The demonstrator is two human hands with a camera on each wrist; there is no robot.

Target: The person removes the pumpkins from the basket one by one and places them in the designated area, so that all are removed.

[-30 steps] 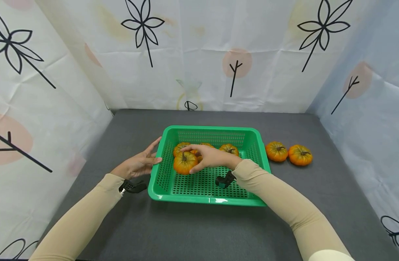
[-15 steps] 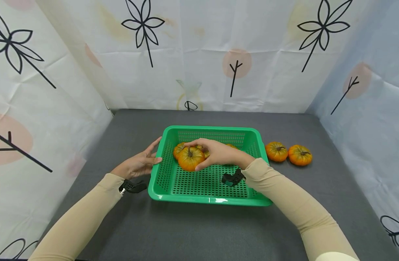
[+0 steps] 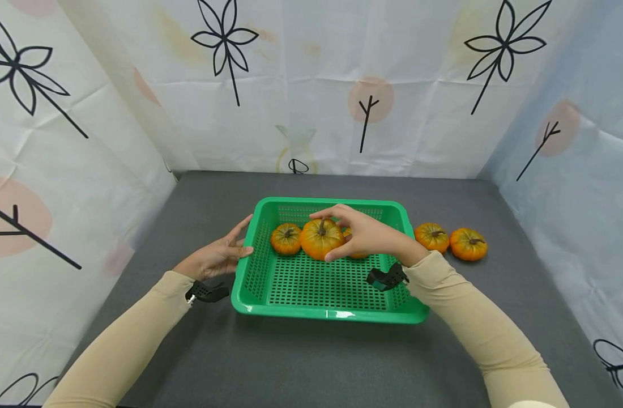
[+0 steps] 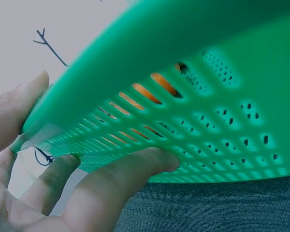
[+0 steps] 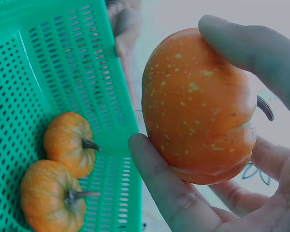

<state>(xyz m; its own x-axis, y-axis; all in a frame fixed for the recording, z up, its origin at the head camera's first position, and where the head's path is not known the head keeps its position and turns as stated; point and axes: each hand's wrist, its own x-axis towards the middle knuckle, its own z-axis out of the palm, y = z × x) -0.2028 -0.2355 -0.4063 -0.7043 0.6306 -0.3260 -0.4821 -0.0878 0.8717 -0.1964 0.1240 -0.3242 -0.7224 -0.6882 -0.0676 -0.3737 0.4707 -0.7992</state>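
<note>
My right hand (image 3: 370,231) holds a small orange pumpkin (image 3: 319,241) above the green plastic basket (image 3: 291,313). In the right wrist view, thumb and fingers wrap around this speckled pumpkin (image 5: 193,106), its curved stem pointing off to the side. My left hand (image 3: 217,256) touches the left end of the basket. Its fingers (image 4: 130,171) lie fairly straight against the slotted outer wall, with the thumb at the rim. Inside the basket sits one pumpkin (image 3: 286,239) at the left; another (image 3: 359,256) is mostly hidden behind my right hand.
Two more pumpkins stand side by side on the grey table (image 3: 311,362), right of the basket: a nearer one (image 3: 431,236) and a farther-right one (image 3: 468,243). A patterned white cloth (image 3: 311,85) encloses the back and sides.
My right hand has carried its pumpkin to the right and slightly back over the basket, uncovering the left pumpkin inside. My left hand has stayed at the basket's left side.
</note>
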